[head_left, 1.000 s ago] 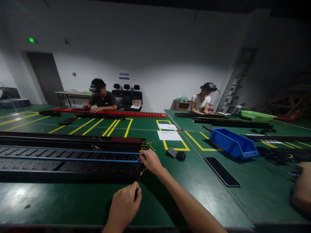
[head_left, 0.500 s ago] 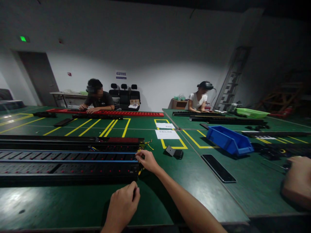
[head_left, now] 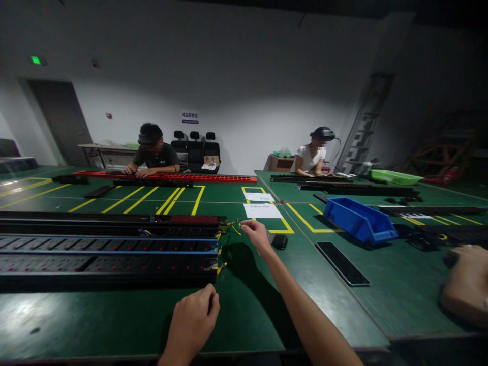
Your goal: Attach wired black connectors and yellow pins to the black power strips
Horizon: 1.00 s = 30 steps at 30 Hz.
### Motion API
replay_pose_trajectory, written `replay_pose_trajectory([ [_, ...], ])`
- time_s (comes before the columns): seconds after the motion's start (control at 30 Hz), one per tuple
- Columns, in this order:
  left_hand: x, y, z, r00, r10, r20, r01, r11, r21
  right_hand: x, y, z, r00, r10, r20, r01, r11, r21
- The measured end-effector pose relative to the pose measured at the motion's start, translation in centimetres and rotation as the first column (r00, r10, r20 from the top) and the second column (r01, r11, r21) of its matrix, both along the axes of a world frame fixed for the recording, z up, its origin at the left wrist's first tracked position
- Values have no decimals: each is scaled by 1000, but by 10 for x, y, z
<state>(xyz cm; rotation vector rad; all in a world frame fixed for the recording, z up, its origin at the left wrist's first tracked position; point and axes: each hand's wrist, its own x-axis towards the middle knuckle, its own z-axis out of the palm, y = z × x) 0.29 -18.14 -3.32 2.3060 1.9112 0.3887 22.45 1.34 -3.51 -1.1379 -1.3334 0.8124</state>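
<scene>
Long black socket strips [head_left: 152, 265] with red-lit switches lie side by side on the left of the green table, some edged with blue. Thin yellow wires [head_left: 234, 229] stick out at their right ends. My right hand [head_left: 258, 237] is closed in a pinch at the tip of a yellow wire by the farther strip; its fingertips hide the exact grip. My left hand [head_left: 193, 316] rests on the table in front of the nearest strip, fingers curled, with nothing visible in it. A small black block [head_left: 280, 241] lies just behind my right wrist.
A phone [head_left: 342, 263] and a blue bin [head_left: 360, 221] are to the right. Another person's hand [head_left: 467, 284] is at the right edge. Paper sheets [head_left: 263, 210] lie beyond. Two people sit across the table, one at a red rail [head_left: 217, 178].
My right hand has moved right and away from me, from the blue-edged strip's end to the wires at the farther strip. My left hand has stayed put.
</scene>
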Motion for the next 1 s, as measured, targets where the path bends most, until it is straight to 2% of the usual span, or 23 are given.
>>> replay_pose_trajectory([
  [0.07, 0, 0, 1, 1000, -2, -2, 2, 1000, -2, 9, -1, 2, 964, -102, 247, 80, 992, 97],
  [0.13, 1, 0, 1, 1000, -5, -4, 5, 1000, -1, 16, -5, 3, 865, -178, 468, 106, 978, 177],
  [0.2, 1, 0, 1, 1000, -9, -5, 9, 1000, 3, 19, -9, 4, 751, -207, 627, 108, 975, 193],
  [0.4, -1, -1, 1, 1000, -8, 9, 8, 1000, -6, 10, -18, 1, 472, -156, 867, 97, 987, 125],
  [0.5, 0, -1, 1, 1000, -6, 12, 6, 1000, -2, 6, -18, -1, 369, -203, 907, 151, 976, 156],
  [0.57, 0, -1, 2, 1000, -6, 11, 6, 1000, -2, 5, -16, 0, 328, -269, 905, 227, 953, 201],
  [0.63, 1, -1, 2, 1000, -8, 10, 8, 1000, -6, 2, -13, 2, 328, -308, 893, 271, 936, 223],
  [0.77, 0, -1, 1, 1000, -10, 18, 10, 1000, 0, -14, -2, 6, 348, -271, 897, 207, 956, 209],
  [0.9, -1, 0, -2, 1000, -5, 11, 5, 1000, 4, -35, 15, 4, 281, -256, 925, 231, 954, 193],
  [1.0, 0, 1, -4, 1000, -10, 1, 10, 1000, 3, -45, 22, -1, 247, -225, 942, 169, 968, 187],
])
